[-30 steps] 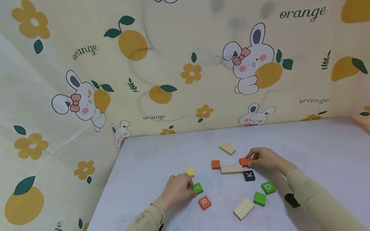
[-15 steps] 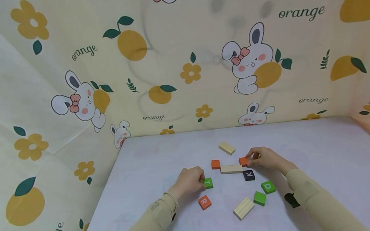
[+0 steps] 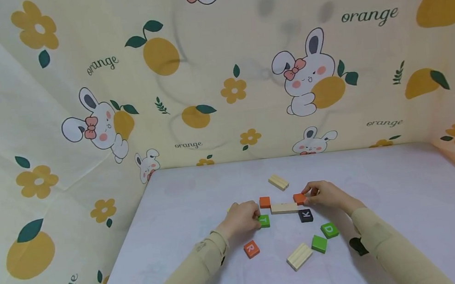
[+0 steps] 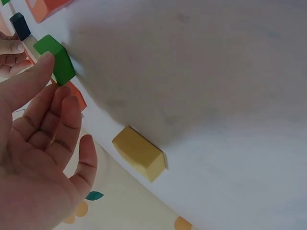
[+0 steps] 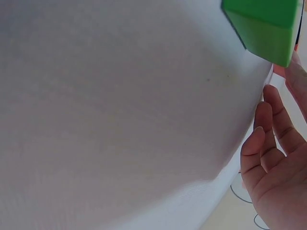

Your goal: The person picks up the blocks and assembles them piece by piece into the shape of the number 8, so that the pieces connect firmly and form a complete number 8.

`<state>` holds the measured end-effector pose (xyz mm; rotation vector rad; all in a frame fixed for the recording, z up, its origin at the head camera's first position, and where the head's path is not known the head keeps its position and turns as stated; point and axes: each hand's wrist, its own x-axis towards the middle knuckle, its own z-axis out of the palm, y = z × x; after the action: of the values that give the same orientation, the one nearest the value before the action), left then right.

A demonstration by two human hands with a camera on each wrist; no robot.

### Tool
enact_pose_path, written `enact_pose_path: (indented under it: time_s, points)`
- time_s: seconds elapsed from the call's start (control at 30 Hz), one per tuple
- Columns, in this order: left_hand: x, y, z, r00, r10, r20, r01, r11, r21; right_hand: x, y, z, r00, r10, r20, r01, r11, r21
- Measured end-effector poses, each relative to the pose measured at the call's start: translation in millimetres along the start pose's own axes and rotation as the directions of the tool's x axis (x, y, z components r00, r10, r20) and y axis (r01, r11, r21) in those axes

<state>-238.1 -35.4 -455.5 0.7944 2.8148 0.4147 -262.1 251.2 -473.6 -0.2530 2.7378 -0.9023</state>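
My left hand (image 3: 241,219) pinches a green letter block (image 3: 264,221) marked T between thumb and fingers, just below the left end of a light wooden plank (image 3: 283,208). In the left wrist view the same green block (image 4: 60,62) shows its blank sides. With thumb and fingertips, my right hand (image 3: 329,194) holds an orange block (image 3: 298,199) at the plank's upper right corner. Another orange block (image 3: 265,202) sits at the upper left corner. A black block (image 3: 306,216) marked K lies below the plank's right end.
A yellow block (image 4: 139,153) lies beside my left hand, mostly hidden in the head view. Nearer are an orange R block (image 3: 251,249), a wooden block (image 3: 299,257), a plain green block (image 3: 319,244) and a green D block (image 3: 330,230). Another wooden block (image 3: 278,182) lies farther back.
My left hand has moved right with the green T block, turning it straighter and bringing it beside the plank's left end. The right hand has stayed on its orange block.
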Motion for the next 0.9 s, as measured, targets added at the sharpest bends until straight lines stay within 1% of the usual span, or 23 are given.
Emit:
enact_pose_path:
  time_s: [0.33,0.53,0.7,0.9]
  points:
    - [6.2,4.3,-0.2,1.0,-0.021,0.012,0.021,0.999,0.025,-0.3,-2,-2,1.0,0.01,0.012,-0.01,1.0,0.018]
    - [7.7,5.0,-0.2,1.0,-0.022,0.005,0.022,1.0,0.019,1.0,-3,-2,1.0,0.015,0.017,-0.015,1.0,0.02]
    - [9.7,4.8,0.1,1.0,-0.019,0.013,0.019,1.0,0.014,0.8,-2,-2,1.0,0.011,0.013,-0.011,1.0,0.013]
    - [11.1,4.8,3.3,1.0,-0.023,0.014,0.023,1.0,0.019,-1.1,-3,-2,1.0,0.003,0.016,-0.003,1.0,0.013]
